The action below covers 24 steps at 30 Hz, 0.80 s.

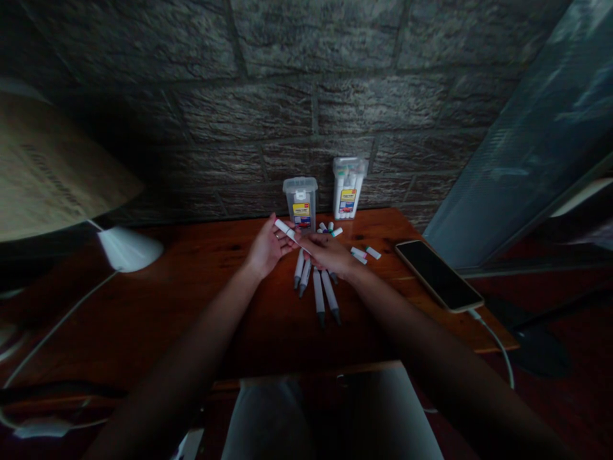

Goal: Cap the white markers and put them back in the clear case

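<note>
Between both hands is a white marker (286, 229) with a pink end, tilted up to the left. My left hand (267, 246) has its fingers around the capped end. My right hand (328, 251) grips the lower part, its fingers closed. Beneath the hands, several uncapped markers (318, 291) lie on the wooden table with dark tips toward me. Several loose white caps (359, 253) are scattered to the right of and behind my right hand. A clear plastic case (301, 198) with a yellow label stands just behind the hands.
A second case (348, 191), filled with markers, stands against the brick wall. To the right lies a phone (438, 275) with a charging cable (498, 342). A lamp (129, 248) with a large shade is at the left of the wooden table (191, 287).
</note>
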Each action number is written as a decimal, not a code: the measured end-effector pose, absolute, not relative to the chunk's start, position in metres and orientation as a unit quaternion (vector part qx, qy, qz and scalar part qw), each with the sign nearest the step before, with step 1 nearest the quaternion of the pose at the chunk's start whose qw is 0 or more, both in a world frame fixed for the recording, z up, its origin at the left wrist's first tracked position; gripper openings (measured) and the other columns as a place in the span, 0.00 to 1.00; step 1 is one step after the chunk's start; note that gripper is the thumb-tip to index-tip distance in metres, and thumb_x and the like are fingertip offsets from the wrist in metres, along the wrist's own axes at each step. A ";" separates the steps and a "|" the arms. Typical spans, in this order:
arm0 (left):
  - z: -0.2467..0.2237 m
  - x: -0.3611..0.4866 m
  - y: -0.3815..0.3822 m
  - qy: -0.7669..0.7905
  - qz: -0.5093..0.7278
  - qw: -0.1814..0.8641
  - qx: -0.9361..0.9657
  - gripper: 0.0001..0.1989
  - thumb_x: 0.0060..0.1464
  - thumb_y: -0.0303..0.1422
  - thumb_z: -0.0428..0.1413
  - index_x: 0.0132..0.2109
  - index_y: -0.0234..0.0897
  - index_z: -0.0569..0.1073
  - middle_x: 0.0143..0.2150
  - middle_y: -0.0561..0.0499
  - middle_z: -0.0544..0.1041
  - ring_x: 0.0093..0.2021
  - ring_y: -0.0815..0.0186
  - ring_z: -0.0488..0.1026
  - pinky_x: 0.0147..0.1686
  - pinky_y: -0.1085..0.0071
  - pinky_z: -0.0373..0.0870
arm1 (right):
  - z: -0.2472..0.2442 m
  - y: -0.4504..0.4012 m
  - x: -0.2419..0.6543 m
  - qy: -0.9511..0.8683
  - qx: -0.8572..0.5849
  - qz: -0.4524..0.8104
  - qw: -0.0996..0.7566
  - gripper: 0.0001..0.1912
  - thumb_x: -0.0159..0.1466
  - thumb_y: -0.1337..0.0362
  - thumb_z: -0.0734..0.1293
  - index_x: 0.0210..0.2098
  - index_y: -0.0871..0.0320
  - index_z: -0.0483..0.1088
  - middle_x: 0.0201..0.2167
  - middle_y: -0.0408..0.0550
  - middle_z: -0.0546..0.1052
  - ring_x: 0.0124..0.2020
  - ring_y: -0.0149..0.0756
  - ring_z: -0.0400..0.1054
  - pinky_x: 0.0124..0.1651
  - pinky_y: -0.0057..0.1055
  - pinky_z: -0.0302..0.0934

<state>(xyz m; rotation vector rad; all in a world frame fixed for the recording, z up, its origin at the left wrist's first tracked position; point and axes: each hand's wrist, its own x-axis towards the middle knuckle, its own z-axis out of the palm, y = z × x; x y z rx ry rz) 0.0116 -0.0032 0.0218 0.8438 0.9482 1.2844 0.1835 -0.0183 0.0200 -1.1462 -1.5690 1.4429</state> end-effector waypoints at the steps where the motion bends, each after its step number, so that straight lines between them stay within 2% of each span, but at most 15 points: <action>1: 0.023 0.012 -0.004 0.411 0.558 0.621 0.366 0.26 0.65 0.58 0.62 0.35 0.38 0.78 0.36 0.45 0.82 0.31 0.65 0.74 0.38 0.67 0.77 | 0.021 -0.019 0.183 -0.605 -0.443 0.560 0.352 0.23 0.76 0.45 0.69 0.34 0.55 0.75 0.23 0.40 0.68 0.20 0.24 0.53 0.22 0.27 0.45; 14: 0.021 0.006 -0.002 0.394 0.548 0.630 0.384 0.29 0.67 0.60 0.57 0.37 0.37 0.80 0.37 0.45 0.84 0.32 0.65 0.76 0.38 0.69 0.76 | 0.021 -0.016 0.181 -0.632 -0.433 0.539 0.349 0.14 0.76 0.53 0.67 0.40 0.56 0.77 0.26 0.40 0.67 0.26 0.29 0.55 0.29 0.31 0.47; 16: 0.022 0.002 -0.001 0.391 0.551 0.622 0.395 0.30 0.66 0.61 0.56 0.38 0.37 0.80 0.36 0.45 0.85 0.33 0.65 0.78 0.37 0.69 0.75 | 0.022 -0.017 0.180 -0.641 -0.423 0.537 0.349 0.12 0.76 0.56 0.65 0.39 0.56 0.75 0.27 0.40 0.68 0.27 0.30 0.56 0.31 0.32 0.49; 20: 0.025 -0.006 0.001 0.372 0.558 0.599 0.438 0.31 0.66 0.62 0.55 0.39 0.37 0.81 0.34 0.45 0.84 0.34 0.64 0.80 0.36 0.69 0.75 | 0.022 -0.021 0.175 -0.679 -0.381 0.525 0.343 0.13 0.74 0.66 0.60 0.31 0.55 0.66 0.26 0.40 0.65 0.29 0.31 0.56 0.35 0.33 0.50; 24: 0.026 -0.009 0.001 0.354 0.560 0.589 0.463 0.30 0.67 0.60 0.54 0.38 0.37 0.82 0.33 0.45 0.83 0.31 0.65 0.78 0.30 0.71 0.70 | 0.017 -0.025 0.167 -0.674 -0.365 0.543 0.344 0.08 0.71 0.66 0.61 0.34 0.55 0.67 0.27 0.39 0.65 0.30 0.31 0.57 0.35 0.33 0.51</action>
